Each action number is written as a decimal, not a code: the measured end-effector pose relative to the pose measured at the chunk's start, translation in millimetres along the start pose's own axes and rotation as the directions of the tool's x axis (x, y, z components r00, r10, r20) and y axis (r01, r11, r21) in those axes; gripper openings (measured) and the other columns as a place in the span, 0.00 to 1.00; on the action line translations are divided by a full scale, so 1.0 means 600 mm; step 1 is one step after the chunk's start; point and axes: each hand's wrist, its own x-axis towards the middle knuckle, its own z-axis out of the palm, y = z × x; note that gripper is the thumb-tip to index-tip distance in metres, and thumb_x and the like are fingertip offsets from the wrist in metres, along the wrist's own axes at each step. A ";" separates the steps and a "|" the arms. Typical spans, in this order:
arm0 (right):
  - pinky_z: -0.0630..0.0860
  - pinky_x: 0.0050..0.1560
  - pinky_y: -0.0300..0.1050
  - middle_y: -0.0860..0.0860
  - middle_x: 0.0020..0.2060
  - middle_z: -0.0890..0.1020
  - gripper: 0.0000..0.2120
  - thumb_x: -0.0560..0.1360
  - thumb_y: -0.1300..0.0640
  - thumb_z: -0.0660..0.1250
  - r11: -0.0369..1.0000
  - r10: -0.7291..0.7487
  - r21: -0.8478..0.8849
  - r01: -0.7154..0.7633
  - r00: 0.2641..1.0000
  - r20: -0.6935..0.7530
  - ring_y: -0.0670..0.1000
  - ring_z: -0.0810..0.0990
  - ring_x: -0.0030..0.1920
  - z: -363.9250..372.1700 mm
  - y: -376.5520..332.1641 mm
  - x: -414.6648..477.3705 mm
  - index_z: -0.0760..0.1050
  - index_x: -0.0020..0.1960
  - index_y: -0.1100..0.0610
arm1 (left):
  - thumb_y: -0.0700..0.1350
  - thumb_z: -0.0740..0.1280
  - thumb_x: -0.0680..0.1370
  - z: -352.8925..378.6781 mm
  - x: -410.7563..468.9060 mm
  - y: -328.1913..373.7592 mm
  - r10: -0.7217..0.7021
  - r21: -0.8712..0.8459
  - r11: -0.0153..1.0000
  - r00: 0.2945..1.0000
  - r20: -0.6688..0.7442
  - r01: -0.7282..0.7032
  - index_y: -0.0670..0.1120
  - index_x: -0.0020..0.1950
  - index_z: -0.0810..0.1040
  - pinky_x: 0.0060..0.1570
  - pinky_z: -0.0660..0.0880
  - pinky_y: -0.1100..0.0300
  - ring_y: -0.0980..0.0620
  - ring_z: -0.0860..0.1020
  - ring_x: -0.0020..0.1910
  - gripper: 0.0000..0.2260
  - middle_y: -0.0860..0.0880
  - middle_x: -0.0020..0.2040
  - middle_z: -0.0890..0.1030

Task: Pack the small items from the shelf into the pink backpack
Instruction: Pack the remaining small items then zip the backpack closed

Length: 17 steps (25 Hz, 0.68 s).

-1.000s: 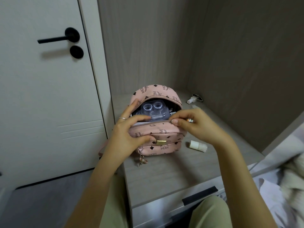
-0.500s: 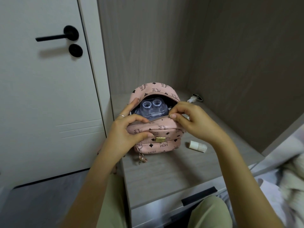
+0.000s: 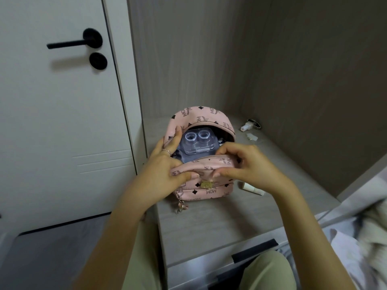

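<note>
The pink backpack [image 3: 206,189] stands on the wooden shelf [image 3: 219,222] with its top flap open. A clear plastic case [image 3: 198,143] with two round wells sticks up inside the opening. My left hand [image 3: 165,170] grips the left part of the front rim, index finger along the side of the opening. On the right part of that rim, my right hand [image 3: 249,166] pinches the edge. A white tube [image 3: 252,189] lies on the shelf just right of the bag, partly behind my right wrist. A small white bottle [image 3: 246,126] lies at the back right.
A metal clip [image 3: 256,123] and a scrap of white paper [image 3: 252,137] lie by the small bottle. The white door [image 3: 62,122] with a black handle [image 3: 73,43] stands to the left. Grey shelf walls enclose the back and right. Bedding [image 3: 356,237] shows at lower right.
Both hands shifted a little along the bag's front rim and closer together. The rim now sits higher against the clear case. The bag itself stayed in place.
</note>
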 end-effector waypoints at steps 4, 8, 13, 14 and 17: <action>0.65 0.34 0.41 0.51 0.32 0.77 0.11 0.68 0.53 0.75 0.997 -0.010 -0.073 0.006 0.998 -0.055 0.42 0.68 0.33 0.006 0.007 0.009 0.75 0.42 0.56 | 0.52 0.76 0.64 0.008 0.003 0.016 0.032 0.032 0.999 0.967 -0.254 -0.025 0.54 0.45 0.78 0.72 0.48 0.38 0.49 0.46 0.76 0.13 0.58 0.74 0.54; 0.71 0.36 0.35 0.45 0.33 0.79 0.09 0.67 0.54 0.75 0.979 -0.055 0.190 0.071 0.994 -0.089 0.40 0.75 0.34 -0.005 0.027 0.018 0.75 0.40 0.53 | 0.51 0.79 0.61 -0.003 0.025 0.020 0.065 0.056 0.997 0.979 -0.193 -0.055 0.52 0.40 0.75 0.73 0.46 0.43 0.50 0.43 0.76 0.15 0.56 0.75 0.52; 0.75 0.43 0.48 0.53 0.39 0.80 0.02 0.75 0.61 0.64 0.953 0.248 0.288 -0.094 0.789 -0.562 0.47 0.78 0.38 -0.047 0.204 0.096 0.75 0.46 0.59 | 0.50 0.78 0.62 -0.014 0.061 0.013 0.014 -0.023 1.000 0.993 -0.113 -0.017 0.55 0.34 0.74 0.69 0.46 0.62 0.55 0.45 0.75 0.13 0.57 0.74 0.53; 0.74 0.49 0.51 0.56 0.46 0.80 0.07 0.75 0.64 0.64 0.948 0.320 0.182 -0.263 0.790 -0.524 0.51 0.78 0.45 -0.058 0.252 0.114 0.74 0.52 0.59 | 0.50 0.78 0.62 -0.013 0.069 0.014 0.007 -0.020 1.000 0.993 -0.119 -0.009 0.55 0.35 0.75 0.70 0.47 0.62 0.54 0.46 0.75 0.12 0.58 0.74 0.53; 0.65 0.64 0.52 0.62 0.64 0.71 0.25 0.74 0.64 0.65 0.812 0.453 -0.222 -0.539 0.824 -0.341 0.64 0.68 0.64 -0.095 0.386 0.165 0.65 0.70 0.56 | 0.50 0.77 0.63 -0.016 0.093 0.014 -0.037 -0.083 0.996 0.995 -0.093 0.029 0.55 0.37 0.76 0.71 0.47 0.60 0.55 0.45 0.75 0.10 0.59 0.73 0.52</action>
